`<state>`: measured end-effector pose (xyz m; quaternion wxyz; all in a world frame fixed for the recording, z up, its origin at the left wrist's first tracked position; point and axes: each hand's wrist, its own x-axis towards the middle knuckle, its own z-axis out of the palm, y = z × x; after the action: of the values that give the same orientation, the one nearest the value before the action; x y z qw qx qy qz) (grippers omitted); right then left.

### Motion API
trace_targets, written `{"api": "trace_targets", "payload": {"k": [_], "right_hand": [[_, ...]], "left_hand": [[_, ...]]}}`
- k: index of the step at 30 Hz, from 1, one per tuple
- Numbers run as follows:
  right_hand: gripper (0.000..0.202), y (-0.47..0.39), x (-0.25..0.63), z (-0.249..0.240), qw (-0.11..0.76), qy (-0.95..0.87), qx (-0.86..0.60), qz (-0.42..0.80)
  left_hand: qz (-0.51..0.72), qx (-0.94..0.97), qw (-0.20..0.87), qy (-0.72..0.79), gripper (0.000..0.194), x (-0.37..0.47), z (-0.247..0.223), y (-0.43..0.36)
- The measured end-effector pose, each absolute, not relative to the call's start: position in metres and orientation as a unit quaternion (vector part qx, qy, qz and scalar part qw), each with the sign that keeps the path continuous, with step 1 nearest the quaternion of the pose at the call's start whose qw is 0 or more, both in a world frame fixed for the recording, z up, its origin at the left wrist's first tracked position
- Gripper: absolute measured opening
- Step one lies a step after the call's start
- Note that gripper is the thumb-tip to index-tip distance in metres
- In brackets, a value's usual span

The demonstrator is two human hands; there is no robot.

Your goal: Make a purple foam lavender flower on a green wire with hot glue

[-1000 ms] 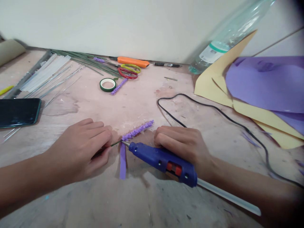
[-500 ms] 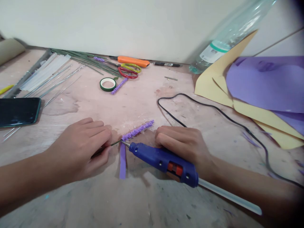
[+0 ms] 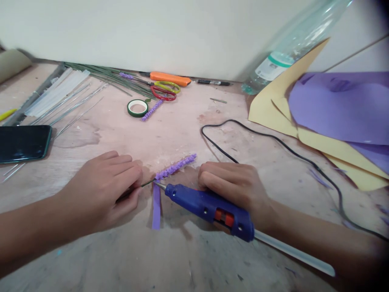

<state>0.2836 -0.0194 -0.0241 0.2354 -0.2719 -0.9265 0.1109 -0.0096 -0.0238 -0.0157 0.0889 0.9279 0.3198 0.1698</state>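
Note:
My left hand (image 3: 112,188) is closed on a thin dark green wire stem (image 3: 148,183). Purple curled paper wraps the far end of that stem as a flower spike (image 3: 176,167), pointing up and to the right. From the spike's lower end a flat purple paper strip (image 3: 156,209) hangs toward me. My right hand (image 3: 234,184) grips a blue hot glue gun (image 3: 194,199), its metal nozzle at the top of the strip. A translucent glue stick (image 3: 294,253) sticks out of the gun's rear. The trigger fingers are partly hidden behind the gun.
A black cord (image 3: 273,138) curves across the right side. Purple sheets (image 3: 337,109), yellow paper (image 3: 270,101) and a plastic bottle (image 3: 272,67) stand at the right. Behind lie green tape (image 3: 129,108), scissors (image 3: 164,92) and an orange cutter (image 3: 170,78). A phone (image 3: 24,142) and glue sticks (image 3: 57,91) are left.
The glue gun's nozzle has shifted very slightly down along the top of the purple strip. Both hands keep their grips and nearly the same places.

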Motion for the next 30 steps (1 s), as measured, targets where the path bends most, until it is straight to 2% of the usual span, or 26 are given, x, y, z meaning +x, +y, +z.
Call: {"api": "trace_targets", "payload": {"k": [6, 30], "right_hand": [[0.022, -0.0188, 0.2833, -0.0242, 0.245, -0.929, -0.259, 0.096], [0.02, -0.0208, 0.2864, -0.0264, 0.228, -0.938, -0.244, 0.095]], "left_hand": [[0.168, 0.925, 0.096, 0.327, 0.018, -0.0106, -0.0179, -0.0252], [0.175, 0.928, 0.088, 0.318, 0.022, -0.0091, -0.0167, -0.0226]]}}
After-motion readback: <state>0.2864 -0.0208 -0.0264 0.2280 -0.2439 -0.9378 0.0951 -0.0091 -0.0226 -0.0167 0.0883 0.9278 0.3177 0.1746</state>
